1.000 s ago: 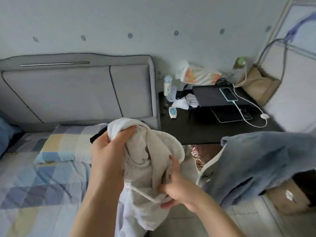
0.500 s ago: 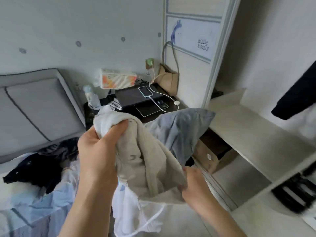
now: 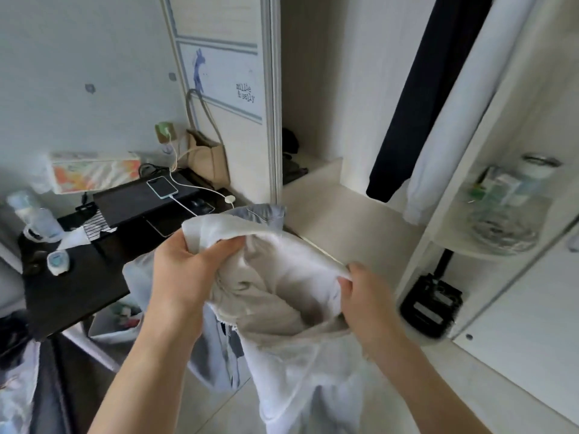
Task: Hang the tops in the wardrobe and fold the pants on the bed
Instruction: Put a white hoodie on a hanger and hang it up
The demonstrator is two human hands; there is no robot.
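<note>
Both hands hold up the soft cream-white cloth top point(image 3: 282, 296) in front of the open white wooden wardrobe point(image 3: 354, 214). Left hand point(image 3: 188, 270) grips its bunched edge; right hand point(image 3: 363, 296) pinches the other side. Hanging seems next, and that needs a hanger.

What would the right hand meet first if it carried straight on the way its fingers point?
The right hand points up-left into the beige top it already grips. Beyond that, probably the left hand holding the other edge, though depth is unclear.
</note>
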